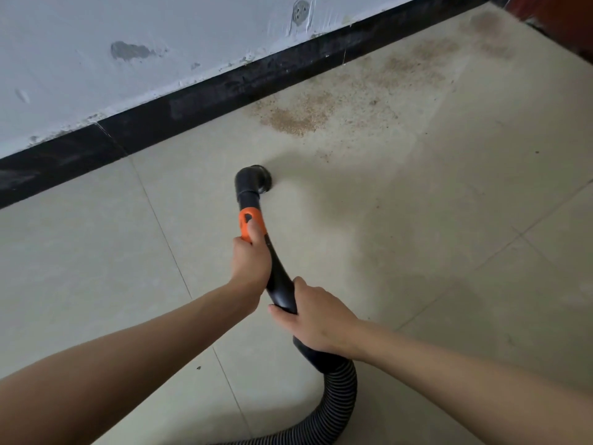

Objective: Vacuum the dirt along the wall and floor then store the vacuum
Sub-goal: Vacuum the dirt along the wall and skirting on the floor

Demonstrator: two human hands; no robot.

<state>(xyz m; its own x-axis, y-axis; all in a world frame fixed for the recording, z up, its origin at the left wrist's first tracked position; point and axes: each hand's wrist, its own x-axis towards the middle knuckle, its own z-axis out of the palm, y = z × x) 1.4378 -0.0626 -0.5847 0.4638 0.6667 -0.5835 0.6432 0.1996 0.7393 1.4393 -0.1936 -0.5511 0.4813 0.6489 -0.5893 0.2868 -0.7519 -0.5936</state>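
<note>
Dirt [290, 118], a grainy brown scatter, lies on the pale tiled floor [433, 194] beside the black baseboard [205, 94], just ahead of the vacuum's round black nozzle [255, 181]. The left hand [250, 264] has its grip curled round the curved black handle [279, 277], thumb on the orange collar [252, 223]. Behind it the right hand [317, 319] wraps the handle's lower end, where the ribbed hose [340, 399] begins.

round socket [300, 12] in wall; red-brown object [552, 8] top right
</note>
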